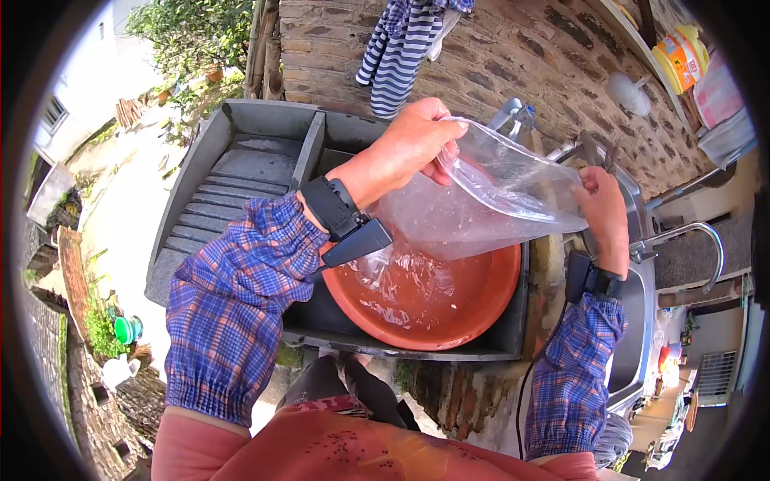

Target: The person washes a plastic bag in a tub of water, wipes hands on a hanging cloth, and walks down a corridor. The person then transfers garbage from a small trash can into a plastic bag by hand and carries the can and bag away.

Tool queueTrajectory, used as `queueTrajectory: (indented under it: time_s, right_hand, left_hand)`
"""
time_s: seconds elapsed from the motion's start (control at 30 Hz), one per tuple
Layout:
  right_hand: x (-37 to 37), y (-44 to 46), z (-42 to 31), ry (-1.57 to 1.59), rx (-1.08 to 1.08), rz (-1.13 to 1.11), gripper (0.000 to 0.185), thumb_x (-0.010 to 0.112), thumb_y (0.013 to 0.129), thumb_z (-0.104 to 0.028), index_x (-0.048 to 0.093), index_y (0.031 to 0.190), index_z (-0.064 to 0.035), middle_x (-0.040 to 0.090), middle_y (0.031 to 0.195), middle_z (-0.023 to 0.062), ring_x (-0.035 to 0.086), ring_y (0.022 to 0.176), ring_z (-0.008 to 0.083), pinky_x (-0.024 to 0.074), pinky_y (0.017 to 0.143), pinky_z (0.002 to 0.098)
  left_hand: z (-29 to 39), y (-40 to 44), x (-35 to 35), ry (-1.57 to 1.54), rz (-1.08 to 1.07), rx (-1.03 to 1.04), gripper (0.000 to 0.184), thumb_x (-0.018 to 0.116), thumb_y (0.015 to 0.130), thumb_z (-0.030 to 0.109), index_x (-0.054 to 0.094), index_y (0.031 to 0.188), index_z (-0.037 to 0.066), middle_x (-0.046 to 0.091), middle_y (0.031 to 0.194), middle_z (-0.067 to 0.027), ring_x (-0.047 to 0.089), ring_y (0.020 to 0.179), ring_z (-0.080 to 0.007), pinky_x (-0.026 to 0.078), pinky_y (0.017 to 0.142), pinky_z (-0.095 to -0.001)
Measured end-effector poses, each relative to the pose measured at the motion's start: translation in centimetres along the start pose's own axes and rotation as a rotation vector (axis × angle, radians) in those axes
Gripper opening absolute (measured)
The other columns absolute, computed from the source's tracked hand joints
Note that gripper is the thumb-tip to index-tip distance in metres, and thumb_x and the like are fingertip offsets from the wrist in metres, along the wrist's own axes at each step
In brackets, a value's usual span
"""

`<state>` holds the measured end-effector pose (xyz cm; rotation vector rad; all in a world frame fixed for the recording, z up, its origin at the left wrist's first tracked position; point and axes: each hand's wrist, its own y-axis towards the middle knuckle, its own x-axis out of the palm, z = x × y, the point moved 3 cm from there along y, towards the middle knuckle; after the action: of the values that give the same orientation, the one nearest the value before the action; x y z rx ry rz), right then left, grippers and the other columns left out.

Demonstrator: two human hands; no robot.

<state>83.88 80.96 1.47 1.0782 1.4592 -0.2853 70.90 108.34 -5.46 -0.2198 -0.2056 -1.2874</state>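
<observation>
A: What sort of place are we viewing?

B: We are viewing an open-air washing area, seemingly at a home. We are seeing a grey trough (273, 120) with a ribbed washboard (212, 207) beside a masonry wall (489, 68), and an orange basin (493, 301) in the trough is holding water (401, 280).

A: Which further features are we citing?

B: We are citing a metal sink (632, 309) with a curved faucet (720, 255), and striped cloth (397, 64) hanging before the wall. Sunlight is falling on leafy plants (192, 32) and a pale building (76, 100) beyond.
</observation>
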Motion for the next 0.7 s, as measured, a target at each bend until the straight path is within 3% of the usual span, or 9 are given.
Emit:
queueTrajectory:
  time_s: [0.03, 0.13, 0.17, 0.23, 0.4, 0.47, 0.53, 0.57, 0.7]
  right_hand:
    - [-1.0, -1.5, -3.3, -0.278, -0.224, 0.254, 0.023, 0.069, 0.082, -0.018, 0.063, 0.098, -0.0019, 0.062, 0.091, 0.0057, 0.058, 0.086, 0.0195, 0.0465, 0.078, 0.0326]
    - [2.7, -4.2, -8.5, 0.597, -0.056, -0.322, 0.044, 0.078, 0.076, -0.024, 0.062, 0.110, -0.0002, 0.063, 0.107, 0.0144, 0.059, 0.100, 0.0244, 0.0458, 0.089, 0.0363]
    - [4.9, -5.0, -10.1, 0.419, -0.184, -0.269, 0.042, 0.077, 0.079, -0.023, 0.062, 0.110, 0.0015, 0.065, 0.101, 0.0118, 0.060, 0.096, 0.0197, 0.0461, 0.087, 0.0338]
    - [10.7, -5.6, -10.0, 0.689, 0.103, -0.320, 0.030, 0.070, 0.087, -0.021, 0.064, 0.106, 0.0012, 0.064, 0.087, 0.0071, 0.060, 0.085, 0.0159, 0.0469, 0.080, 0.0316]
    - [8.4, -4.3, -7.0, 1.072, 0.177, -0.211, 0.016, 0.061, 0.094, -0.017, 0.067, 0.098, -0.0029, 0.059, 0.076, -0.0020, 0.051, 0.070, 0.0074, 0.0402, 0.066, 0.0226]
    - [7.7, -3.9, -5.5, 1.090, 0.231, -0.156, 0.016, 0.061, 0.093, -0.018, 0.067, 0.098, -0.0036, 0.059, 0.075, -0.0019, 0.051, 0.069, 0.0076, 0.0394, 0.065, 0.0226]
    - [7.1, -3.6, -5.0, 1.135, 0.269, -0.120, 0.015, 0.062, 0.092, -0.017, 0.067, 0.097, -0.0041, 0.059, 0.074, -0.0017, 0.051, 0.068, 0.0071, 0.0391, 0.064, 0.0224]
    - [7.2, -3.6, -4.6, 1.153, 0.308, -0.106, 0.016, 0.062, 0.093, -0.019, 0.068, 0.097, -0.0046, 0.061, 0.076, -0.0016, 0.051, 0.068, 0.0059, 0.0376, 0.061, 0.0205]
    - [6.1, -3.6, -5.1, 1.125, 0.342, -0.065, 0.021, 0.059, 0.094, -0.023, 0.069, 0.102, -0.0063, 0.067, 0.082, -0.0015, 0.051, 0.065, 0.0027, 0.0350, 0.050, 0.0189]
  left_hand:
    - [0.2, 0.2, 0.7, 0.000, 0.003, 0.008, 0.021, 0.064, 0.091, 0.024, 0.051, 0.086, 0.008, 0.054, 0.073, -0.0012, 0.057, 0.059, -0.0117, 0.054, 0.044, -0.0324]
    - [0.1, 0.7, 3.2, -0.066, -0.159, -0.019, 0.021, 0.063, 0.092, 0.022, 0.051, 0.088, 0.006, 0.058, 0.076, -0.0037, 0.060, 0.065, -0.0123, 0.055, 0.048, -0.0312]
    - [0.2, 0.9, 4.2, 0.000, -0.309, 0.037, 0.020, 0.062, 0.092, 0.022, 0.051, 0.089, 0.005, 0.059, 0.079, -0.0042, 0.061, 0.067, -0.0116, 0.055, 0.054, -0.0297]
    - [1.5, 0.4, 5.2, 0.273, -0.522, 0.190, 0.014, 0.059, 0.094, 0.017, 0.056, 0.098, 0.004, 0.063, 0.089, -0.0049, 0.062, 0.078, -0.0095, 0.052, 0.075, -0.0245]
    - [-4.7, 3.1, -5.8, 0.529, -0.274, 0.240, 0.027, 0.056, 0.096, 0.016, 0.058, 0.119, 0.002, 0.061, 0.112, -0.0056, 0.056, 0.105, -0.0130, 0.044, 0.095, -0.0286]
    - [-8.7, 2.8, -8.8, 0.601, -0.310, 0.158, 0.034, 0.052, 0.100, 0.023, 0.055, 0.126, 0.002, 0.059, 0.119, -0.0073, 0.053, 0.111, -0.0146, 0.041, 0.099, -0.0317]
    - [-12.8, 2.8, -10.1, 0.665, -0.325, -0.006, 0.054, 0.044, 0.100, 0.047, 0.052, 0.133, 0.005, 0.055, 0.127, -0.0102, 0.050, 0.118, -0.0200, 0.040, 0.101, -0.0379]
    - [-9.3, -0.9, -8.2, 0.553, -0.308, -0.237, 0.077, 0.035, 0.092, 0.070, 0.048, 0.138, 0.010, 0.047, 0.137, -0.0135, 0.046, 0.125, -0.0264, 0.039, 0.102, -0.0433]
    - [-11.7, -4.5, -6.2, 0.342, -0.415, -0.365, 0.081, 0.042, 0.086, 0.075, 0.040, 0.144, 0.018, 0.040, 0.142, -0.0182, 0.044, 0.127, -0.0293, 0.039, 0.101, -0.0448]
